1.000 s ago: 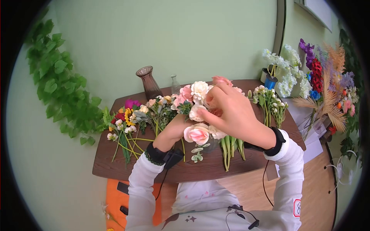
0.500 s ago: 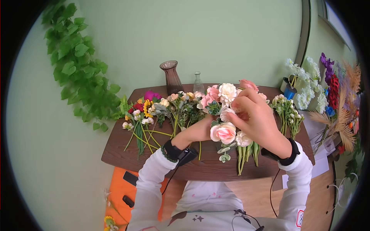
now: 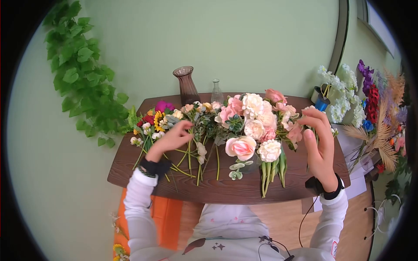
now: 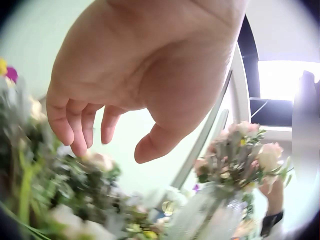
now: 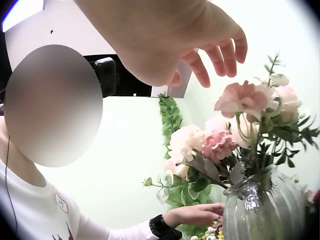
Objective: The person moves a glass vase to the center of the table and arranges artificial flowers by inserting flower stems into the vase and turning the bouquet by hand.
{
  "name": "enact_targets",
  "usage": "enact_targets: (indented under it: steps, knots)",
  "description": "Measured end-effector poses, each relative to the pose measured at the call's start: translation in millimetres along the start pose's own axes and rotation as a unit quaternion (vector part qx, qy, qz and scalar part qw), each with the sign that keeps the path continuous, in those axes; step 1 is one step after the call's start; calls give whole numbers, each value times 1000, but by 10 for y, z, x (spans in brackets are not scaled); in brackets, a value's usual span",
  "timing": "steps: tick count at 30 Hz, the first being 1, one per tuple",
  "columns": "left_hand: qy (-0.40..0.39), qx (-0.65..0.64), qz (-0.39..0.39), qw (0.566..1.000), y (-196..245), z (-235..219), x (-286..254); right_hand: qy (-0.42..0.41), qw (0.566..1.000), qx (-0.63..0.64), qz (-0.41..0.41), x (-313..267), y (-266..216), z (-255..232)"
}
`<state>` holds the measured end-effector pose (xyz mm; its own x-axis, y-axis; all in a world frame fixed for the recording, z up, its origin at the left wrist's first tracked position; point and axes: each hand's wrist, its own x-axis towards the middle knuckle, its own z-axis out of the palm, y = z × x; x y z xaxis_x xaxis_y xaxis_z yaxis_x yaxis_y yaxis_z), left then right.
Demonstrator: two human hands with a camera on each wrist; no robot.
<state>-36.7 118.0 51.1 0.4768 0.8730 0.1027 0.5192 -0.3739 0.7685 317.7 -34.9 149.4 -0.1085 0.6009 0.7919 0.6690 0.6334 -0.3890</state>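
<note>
A pink and white bouquet (image 3: 254, 124) stands in a clear ribbed glass vase (image 5: 265, 207), seen best in the right wrist view. To its left, my left hand (image 3: 174, 138) hovers above loose green stems, its fingers bent loosely around nothing; in the left wrist view that hand (image 4: 145, 75) shows a gap between thumb and fingers. My right hand (image 3: 321, 145) is raised just right of the bouquet, fingers parted and holding nothing. The right wrist view shows this hand (image 5: 185, 45) above the flowers, apart from them.
A purple glass vase (image 3: 187, 85) and a small clear bottle (image 3: 217, 92) stand at the table's back. Bundles of flowers lie at the left (image 3: 159, 119), and green stems (image 3: 272, 172) lie in front of the bouquet. Tall flowers (image 3: 373, 104) stand off the right side.
Both hands have come away from the bouquet: the left moved left over the loose stems, the right moved right. The bouquet is now uncovered.
</note>
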Motion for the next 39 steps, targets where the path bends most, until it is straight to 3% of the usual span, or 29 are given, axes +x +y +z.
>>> enact_targets:
  steps: [1, 3, 5, 7, 9, 17, 20, 22, 23, 25, 28, 29, 31, 33, 34, 35, 37, 38, 39]
  knots:
    - [26, 91, -46, 994, -277, -120, -24, 14, 1000, 4, -4, -45, 53, -22]
    - [54, 134, -20, 989, -675, -312, -121, 24, 1000, 12, 16, -120, 101, -51]
    - [40, 294, -238, 925, -758, -413, -263, 38, 998, 30, 50, -190, 190, -73]
    - [49, 373, -287, 881, -861, -406, -388, 45, 995, 63, 60, -233, 211, -51]
    - [19, 370, -352, 860, -886, -387, -433, 61, 993, 57, 81, -259, 230, -35]
    - [60, 330, -365, 869, -944, -329, -461, 28, 995, 62, 79, -249, 192, 36]
    - [69, 277, -360, 888, -1098, -363, -469, 28, 994, 67, 85, -257, 165, 44]
    - [110, 142, -378, 908, -1350, -390, -459, 32, 994, 64, 78, -259, 156, 34]
    - [108, 143, -377, 909, -1333, -425, -477, 37, 995, 60, 72, -270, 151, 27]
    - [246, 27, -325, 913, -1299, -473, -482, 48, 995, 62, 70, -284, 155, 9]
    - [396, 81, -96, 910, -1065, -457, -456, 68, 992, 82, 59, -278, 151, -19]
    - [392, 79, -92, 912, -811, -422, -448, 79, 990, 104, 52, -273, 136, -22]
    - [381, -12, 16, 924, -348, -321, -458, 71, 988, 127, 53, -267, 55, 3]
    - [323, -36, 70, 943, 77, -85, -527, 41, 986, 160, 31, -265, -9, 36]
    - [332, 11, 115, 936, 221, 51, -548, 12, 983, 176, 42, -270, -86, 43]
    - [292, 20, 134, 947, 496, 171, -616, -17, 980, 193, 52, -282, -173, 58]
    - [242, 112, 244, 932, 881, 383, -702, -72, 980, 185, 18, -313, -281, 108]
    - [174, 119, 275, 938, 993, 473, -738, -106, 976, 188, -20, -304, -323, 128]
    - [174, 158, 352, 906, 1044, 590, -727, -147, 966, 211, 3, -322, -398, 124]
